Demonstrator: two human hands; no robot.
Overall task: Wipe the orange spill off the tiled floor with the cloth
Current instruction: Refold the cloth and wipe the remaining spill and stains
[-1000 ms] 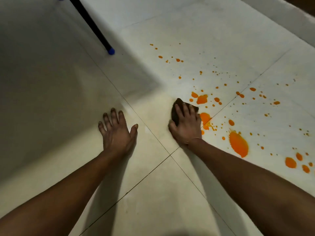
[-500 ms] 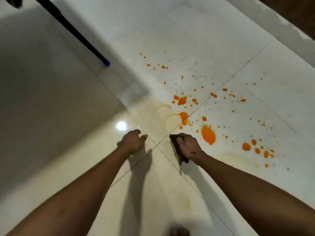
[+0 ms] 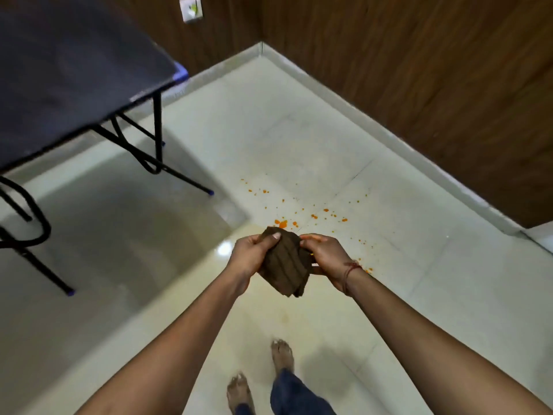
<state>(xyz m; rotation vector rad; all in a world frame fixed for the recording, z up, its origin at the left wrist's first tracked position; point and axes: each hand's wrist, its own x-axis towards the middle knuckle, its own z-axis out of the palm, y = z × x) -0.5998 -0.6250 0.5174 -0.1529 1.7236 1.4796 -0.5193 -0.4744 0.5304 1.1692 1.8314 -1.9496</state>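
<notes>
While pinching the folded brown cloth (image 3: 284, 265) mid-air by its edges with left hand (image 3: 250, 259) and right hand (image 3: 326, 256), turn a clean face outward, then crouch and wipe the scattered orange spill (image 3: 281, 224) on the tiled floor (image 3: 299, 145) ahead inward.

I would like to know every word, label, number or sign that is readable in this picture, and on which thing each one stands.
None can be read.
On the white wall plate: a small green and yellow mark, too blurred to tell whether it is writing.
On the brown cloth, the dark table and the tiled floor: no lettering shows.
</notes>
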